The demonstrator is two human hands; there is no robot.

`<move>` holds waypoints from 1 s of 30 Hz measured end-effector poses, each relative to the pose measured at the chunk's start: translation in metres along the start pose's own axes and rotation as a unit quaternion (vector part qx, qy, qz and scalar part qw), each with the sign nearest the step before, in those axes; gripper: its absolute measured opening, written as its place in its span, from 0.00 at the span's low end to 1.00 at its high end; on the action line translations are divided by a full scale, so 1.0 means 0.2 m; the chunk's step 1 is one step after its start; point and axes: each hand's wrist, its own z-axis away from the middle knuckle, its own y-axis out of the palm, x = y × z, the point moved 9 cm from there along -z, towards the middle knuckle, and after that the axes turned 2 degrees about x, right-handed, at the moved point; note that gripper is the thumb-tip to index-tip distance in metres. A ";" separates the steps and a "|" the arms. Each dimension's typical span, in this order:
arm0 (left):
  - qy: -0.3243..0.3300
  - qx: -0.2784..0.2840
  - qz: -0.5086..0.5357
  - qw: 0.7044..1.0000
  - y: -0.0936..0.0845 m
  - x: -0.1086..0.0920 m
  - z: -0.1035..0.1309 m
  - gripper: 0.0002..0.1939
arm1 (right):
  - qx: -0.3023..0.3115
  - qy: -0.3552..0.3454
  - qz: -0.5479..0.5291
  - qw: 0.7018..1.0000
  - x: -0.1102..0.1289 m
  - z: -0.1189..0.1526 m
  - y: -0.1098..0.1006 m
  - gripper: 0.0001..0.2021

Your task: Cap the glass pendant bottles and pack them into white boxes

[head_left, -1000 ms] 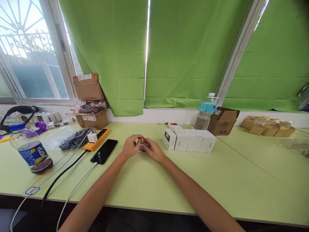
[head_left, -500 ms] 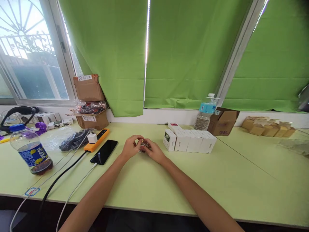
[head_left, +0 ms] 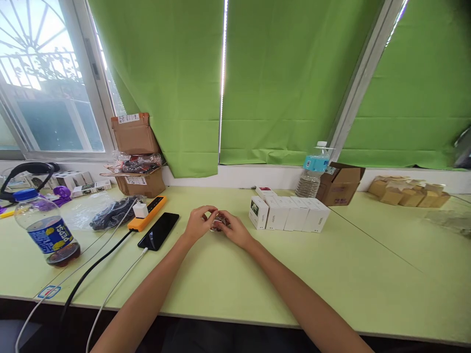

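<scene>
My left hand (head_left: 198, 223) and my right hand (head_left: 234, 229) meet over the middle of the pale green table (head_left: 221, 279). Both are closed around a small shiny object, clear with dark reddish parts (head_left: 219, 223), and their fingertips come together at its top. The fingers cover much of it, so its kind cannot be made out. To the right of my right hand stands a row of small white boxes (head_left: 287, 214). A black phone (head_left: 159, 232) lies left of my left hand, with a white cable plugged into it.
An orange power strip (head_left: 147, 214) with a white plug and a Pepsi bottle (head_left: 51, 235) are on the left. Behind them sits an open cardboard box (head_left: 142, 184). At the back right are a water bottle (head_left: 310, 184), another cardboard box (head_left: 340, 186) and several kraft boxes (head_left: 408, 193).
My fingertips have shifted slightly at the top of the small object, and a light-coloured bit showing there before is now hidden. Both arms stay in nearly the same place.
</scene>
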 end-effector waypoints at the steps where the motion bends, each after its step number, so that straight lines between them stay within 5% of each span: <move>1: 0.005 -0.003 -0.003 1.000 0.00 0.00 0.00 0.09 | -0.003 0.000 0.005 1.000 0.00 0.00 0.00 0.18; 11: 0.050 0.009 -0.044 0.998 0.00 -0.03 0.01 0.09 | 0.000 0.001 -0.007 1.000 0.00 0.00 0.00 0.17; 30: 0.022 -0.002 -0.040 0.999 0.00 0.01 -0.01 0.09 | -0.010 0.005 0.027 1.000 0.00 0.00 -0.01 0.16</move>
